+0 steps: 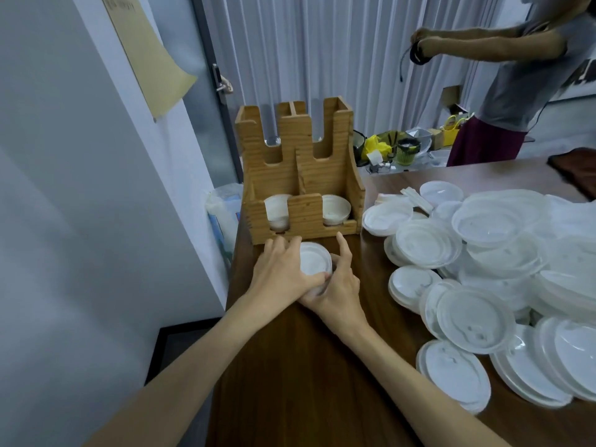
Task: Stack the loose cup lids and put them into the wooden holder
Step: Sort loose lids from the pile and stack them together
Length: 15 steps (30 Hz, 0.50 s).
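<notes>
A small stack of white cup lids (313,262) stands on the brown table just in front of the wooden holder (300,175). My left hand (283,272) grips the stack from the left, thumb along its near edge. My right hand (338,285) grips it from the right and below, forefinger raised beside it. The holder's two front slots hold white lids: one pile in the left slot (277,209) and one in the right (335,208). A big heap of loose lids (490,253) covers the table's right side.
The table's left edge (232,285) runs close to a white wall. Another person (516,91) stands at the far right behind the table. Clutter and a green basket (407,151) lie beyond the holder. A dark cloth (577,169) sits at the far right.
</notes>
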Each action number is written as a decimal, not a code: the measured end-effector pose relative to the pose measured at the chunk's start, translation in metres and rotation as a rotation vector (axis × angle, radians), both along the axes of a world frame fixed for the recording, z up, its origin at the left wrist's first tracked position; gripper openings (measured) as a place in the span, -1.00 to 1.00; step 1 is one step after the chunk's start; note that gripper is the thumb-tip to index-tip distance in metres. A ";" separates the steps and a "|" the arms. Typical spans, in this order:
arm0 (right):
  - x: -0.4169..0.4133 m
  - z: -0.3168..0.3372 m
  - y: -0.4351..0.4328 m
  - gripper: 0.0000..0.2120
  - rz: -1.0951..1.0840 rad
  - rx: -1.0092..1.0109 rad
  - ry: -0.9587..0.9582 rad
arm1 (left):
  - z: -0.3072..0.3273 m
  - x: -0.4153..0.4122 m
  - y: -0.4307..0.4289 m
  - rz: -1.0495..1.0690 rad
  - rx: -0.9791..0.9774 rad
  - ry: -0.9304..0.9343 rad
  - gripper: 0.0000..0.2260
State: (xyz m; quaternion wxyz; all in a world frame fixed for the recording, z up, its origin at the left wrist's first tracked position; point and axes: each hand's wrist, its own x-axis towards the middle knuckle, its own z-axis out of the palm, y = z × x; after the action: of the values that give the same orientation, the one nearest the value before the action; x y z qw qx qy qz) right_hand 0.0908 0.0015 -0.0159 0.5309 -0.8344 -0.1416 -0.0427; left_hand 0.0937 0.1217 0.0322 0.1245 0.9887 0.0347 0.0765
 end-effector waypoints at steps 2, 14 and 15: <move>-0.001 0.000 -0.001 0.16 0.012 0.012 -0.017 | -0.001 0.002 -0.002 0.018 0.015 0.040 -0.29; -0.002 0.000 -0.002 0.18 0.036 0.013 0.026 | -0.004 0.007 -0.023 0.223 0.200 0.144 -0.26; -0.001 -0.001 -0.002 0.19 0.037 0.013 0.030 | -0.005 0.007 -0.024 0.221 0.210 0.140 -0.25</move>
State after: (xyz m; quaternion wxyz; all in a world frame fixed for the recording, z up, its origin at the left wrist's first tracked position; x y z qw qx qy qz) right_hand 0.0897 -0.0007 -0.0167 0.5391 -0.8287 -0.1488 -0.0214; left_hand 0.1011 0.0980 0.0276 0.0087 0.9893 0.1434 0.0239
